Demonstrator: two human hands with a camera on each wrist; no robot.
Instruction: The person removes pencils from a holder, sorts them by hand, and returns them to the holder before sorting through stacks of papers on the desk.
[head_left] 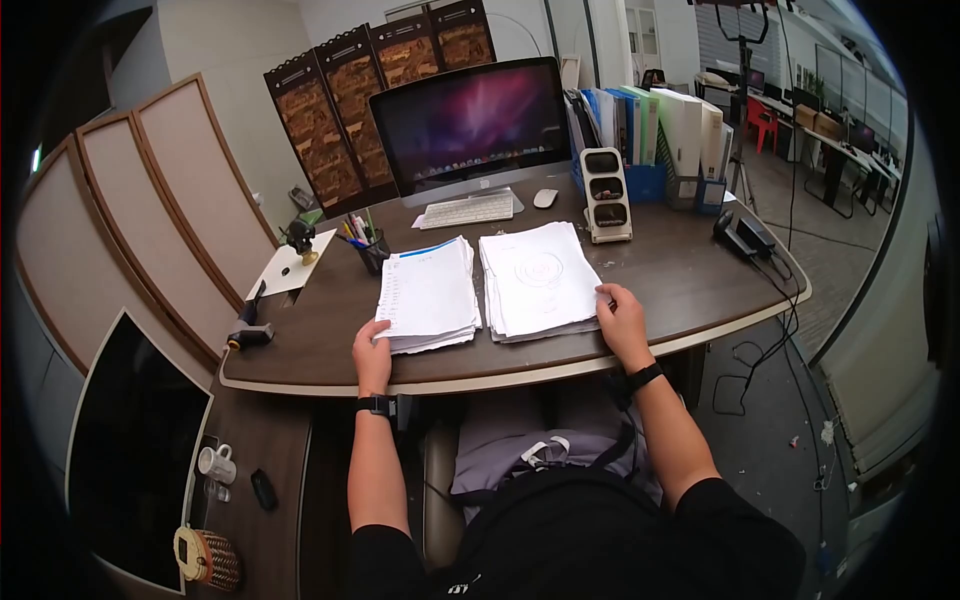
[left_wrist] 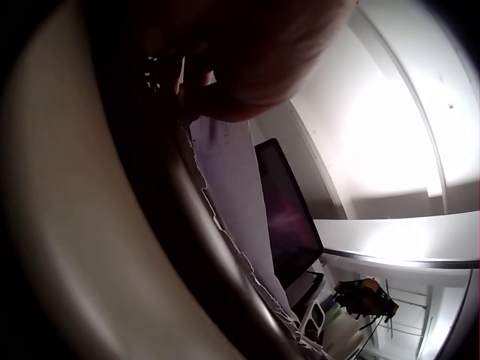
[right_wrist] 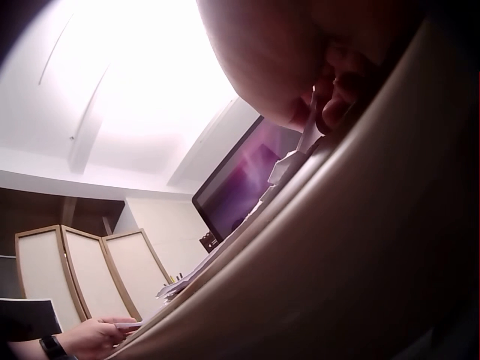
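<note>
Two stacks of paper lie side by side on the brown desk. My left hand grips the lower left corner of the left stack, whose top sheet has a blue strip and handwriting down its margin. With my right hand I hold the right edge of the right stack, which has circles drawn on its top sheet. In the right wrist view, paper sits between the thumb and curled fingers. The left wrist view shows the uneven edges of the papers below the hand, its fingers partly in shadow.
Behind the papers stand a monitor, a keyboard and a mouse. A pen holder is at the left. A three-slot stand and binders line the right, near black adapters with cables.
</note>
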